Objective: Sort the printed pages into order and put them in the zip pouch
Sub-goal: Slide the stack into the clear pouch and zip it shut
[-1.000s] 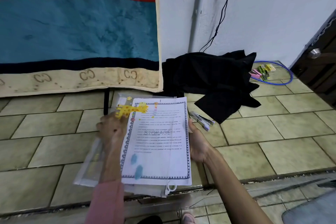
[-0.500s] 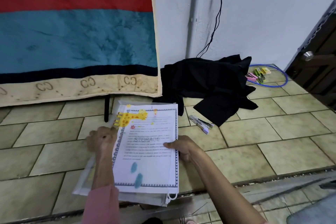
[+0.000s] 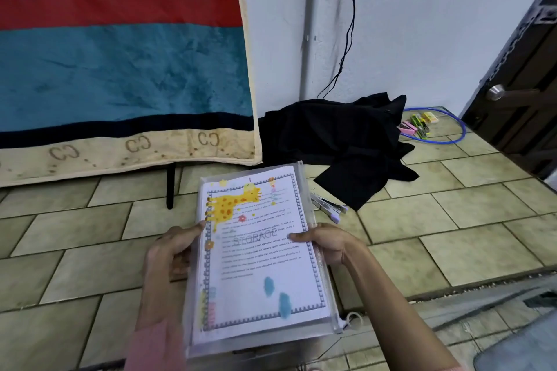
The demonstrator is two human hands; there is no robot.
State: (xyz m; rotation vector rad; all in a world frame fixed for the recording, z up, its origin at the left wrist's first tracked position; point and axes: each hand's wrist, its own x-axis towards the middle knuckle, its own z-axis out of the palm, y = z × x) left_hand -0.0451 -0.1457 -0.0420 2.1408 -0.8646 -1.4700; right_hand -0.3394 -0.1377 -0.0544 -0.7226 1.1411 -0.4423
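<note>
Since a second ago the printed pages (image 3: 259, 253) have slid inside the zip pouch (image 3: 327, 286) (giraffe print at 11 o'clock); left hand (image 3: 168, 253) and right hand (image 3: 327, 242) grip its edges.

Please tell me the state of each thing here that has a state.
Printed pages: stacked, inside the pouch.
Zip pouch: held off the floor; whether zipped, unclear.
Left hand: grips pouch's left edge.
Right hand: grips pouch's right edge.
Stapler: lying on floor.
Black cloth: crumpled.
</note>
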